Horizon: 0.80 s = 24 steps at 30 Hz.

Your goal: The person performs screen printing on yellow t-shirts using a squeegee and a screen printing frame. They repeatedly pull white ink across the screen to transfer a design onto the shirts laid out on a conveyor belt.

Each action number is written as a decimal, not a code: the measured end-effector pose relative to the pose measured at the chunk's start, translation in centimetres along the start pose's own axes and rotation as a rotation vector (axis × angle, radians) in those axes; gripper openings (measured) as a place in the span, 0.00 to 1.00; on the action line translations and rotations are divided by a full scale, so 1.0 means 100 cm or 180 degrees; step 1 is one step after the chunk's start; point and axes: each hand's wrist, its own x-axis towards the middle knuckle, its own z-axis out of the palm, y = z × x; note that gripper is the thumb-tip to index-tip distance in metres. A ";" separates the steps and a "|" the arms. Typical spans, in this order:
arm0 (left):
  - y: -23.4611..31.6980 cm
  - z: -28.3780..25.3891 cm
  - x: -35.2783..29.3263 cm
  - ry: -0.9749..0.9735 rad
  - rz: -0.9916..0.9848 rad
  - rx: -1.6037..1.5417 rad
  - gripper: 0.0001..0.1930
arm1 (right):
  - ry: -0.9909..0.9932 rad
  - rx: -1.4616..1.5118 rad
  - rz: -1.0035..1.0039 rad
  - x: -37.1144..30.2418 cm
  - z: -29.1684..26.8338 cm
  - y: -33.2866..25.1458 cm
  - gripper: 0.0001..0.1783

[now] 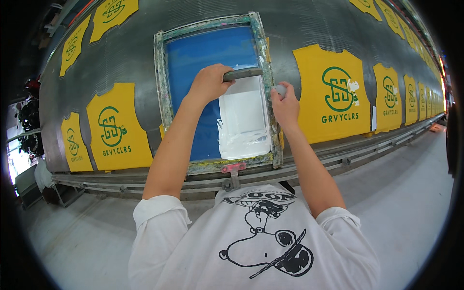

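My left hand (211, 83) is closed round the end of a dark squeegee (244, 74), which lies across a screen printing frame (162, 82). Blue mesh (209, 52) fills much of the frame, whose rim is stained with green and yellow. White ink (244, 147) covers the mesh on the near side of the squeegee, thickest toward the front. At the frame's right edge, my right hand (286, 104) is closed round a small pale grey piece (279, 89); its kind does not show.
The frame rests on a long dark table (285, 29). Yellow cut fabric pieces with green prints, such as this one at right (333, 125) and another at left (118, 150), lie in rows. A metal rail (348, 159) runs along the near edge, with a pink-marked clamp (234, 168) at the frame.
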 end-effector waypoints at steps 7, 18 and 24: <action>-0.002 -0.005 0.008 0.0095 0.0370 -0.0170 0.15 | 0.0549 -0.0318 -0.1137 0.020 0.017 0.007 0.33; 0.030 0.007 0.002 0.0492 -0.0191 0.0141 0.15 | -0.0512 -0.1252 -0.2494 0.048 0.061 -0.053 0.13; 0.032 0.083 -0.106 0.0714 0.0142 0.0455 0.17 | -0.0097 -0.1212 -0.2973 -0.063 0.020 0.002 0.07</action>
